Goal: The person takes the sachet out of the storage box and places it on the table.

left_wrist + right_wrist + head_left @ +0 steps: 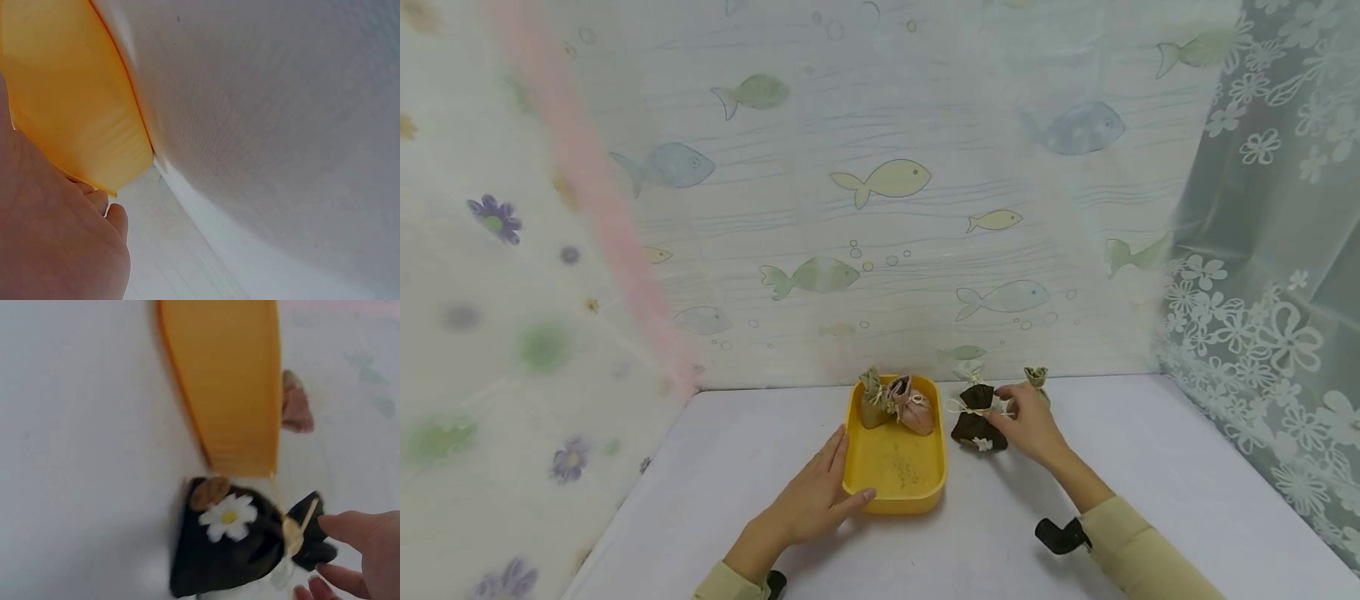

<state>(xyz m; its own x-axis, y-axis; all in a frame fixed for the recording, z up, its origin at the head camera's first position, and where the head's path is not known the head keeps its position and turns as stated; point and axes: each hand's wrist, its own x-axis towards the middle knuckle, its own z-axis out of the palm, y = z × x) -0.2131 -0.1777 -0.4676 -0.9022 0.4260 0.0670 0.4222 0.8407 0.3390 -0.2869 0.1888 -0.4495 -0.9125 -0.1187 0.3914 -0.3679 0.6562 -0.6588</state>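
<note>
A yellow plastic tray [898, 506] stands on the table. My left hand [811, 498] lies along its left side, fingers fairly straight and thumb at the front rim. Inside the tray's far end are a greenish drawstring pouch [872, 408] and a pink one [917, 414]. To the right of the tray stands a black drawstring pouch [234, 550] with a white daisy and a pale cord. My right hand [1030, 425] is at its gathered top, thumb and fingers apart on either side; firm contact is unclear.
Behind the black pouch shows a whitish pouch [970, 371]. A green pouch top [1036, 377] pokes up behind my right hand, its lower part hidden. A fish-patterned curtain [880, 250] hangs along the table's [760, 433] back edge.
</note>
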